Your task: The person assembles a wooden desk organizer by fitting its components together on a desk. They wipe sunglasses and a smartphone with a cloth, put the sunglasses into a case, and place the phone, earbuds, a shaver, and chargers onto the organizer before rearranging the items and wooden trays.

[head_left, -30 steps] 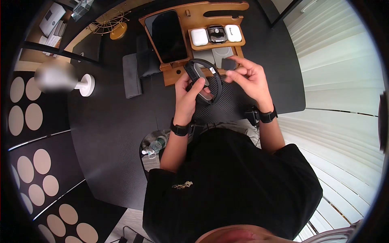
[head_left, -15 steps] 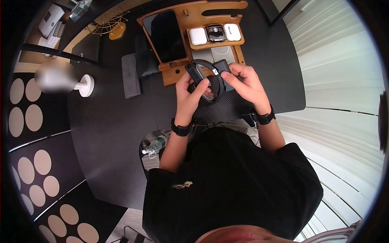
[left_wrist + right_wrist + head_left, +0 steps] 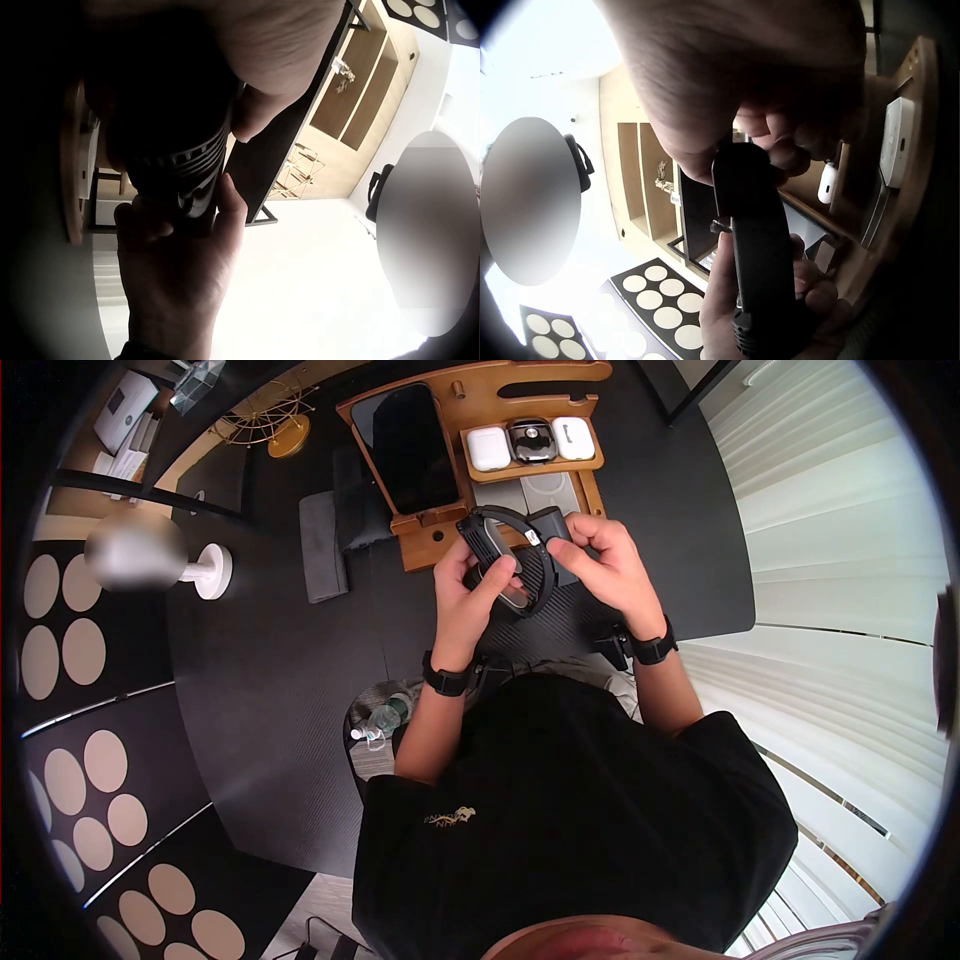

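You hold the looped black device (image 3: 492,543) above the bench (image 3: 270,660), just on your side of the wooden stand (image 3: 490,410), below the shelf of that stand where the small cases (image 3: 488,449) sit; your left hand (image 3: 463,600) grips it, thumb laid along the inner side and fingers going behind the ribbed shell (image 3: 180,169); your right hand (image 3: 625,575) pinches a dark block (image 3: 548,523) between thumb and fingers, near the lower right of the stand, up against the outer edge of the strap (image 3: 547,580), though you cannot tell from here whether the two are joined. Judge the device to be light but uneven, with most of its weight in the shell; the shell should be stiff and its ribs should give your fingers good purchase, so take hold there; the strap probably flexes, so steady it close to the block rather than squeezing the loop flat; the grey inner pads (image 3: 513,596) look smooth and perhaps easily marked, so press them lightly; the block looks rigid and possibly slick, so pinch it by its long sides and spare its end.
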Demonstrator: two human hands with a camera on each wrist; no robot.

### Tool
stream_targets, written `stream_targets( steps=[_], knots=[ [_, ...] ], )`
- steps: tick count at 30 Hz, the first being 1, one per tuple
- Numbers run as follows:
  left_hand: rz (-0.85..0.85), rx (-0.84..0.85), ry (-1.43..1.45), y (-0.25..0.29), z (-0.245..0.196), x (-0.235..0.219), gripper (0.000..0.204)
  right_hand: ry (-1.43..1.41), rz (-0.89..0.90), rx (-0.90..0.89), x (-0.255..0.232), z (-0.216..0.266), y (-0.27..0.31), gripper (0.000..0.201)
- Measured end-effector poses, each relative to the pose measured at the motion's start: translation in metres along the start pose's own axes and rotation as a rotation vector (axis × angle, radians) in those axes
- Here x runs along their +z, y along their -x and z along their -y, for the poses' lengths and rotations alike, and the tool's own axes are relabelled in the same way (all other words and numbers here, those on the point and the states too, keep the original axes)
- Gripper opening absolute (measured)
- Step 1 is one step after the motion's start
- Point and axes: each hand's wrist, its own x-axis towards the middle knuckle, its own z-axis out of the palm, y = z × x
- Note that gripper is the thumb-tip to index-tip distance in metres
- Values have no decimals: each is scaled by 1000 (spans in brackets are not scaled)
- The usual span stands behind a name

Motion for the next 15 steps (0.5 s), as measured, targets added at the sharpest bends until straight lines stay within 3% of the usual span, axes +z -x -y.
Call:
stream_targets(
  steps=[10, 15],
  knots=[
    [24, 22, -67, 0, -1, 2, 25, 177, 53, 46, 0, 14, -1, 33],
    [24, 51, -53, -1, -2, 3, 28, 16, -16, 52, 13, 6, -1, 31]
  ],
)
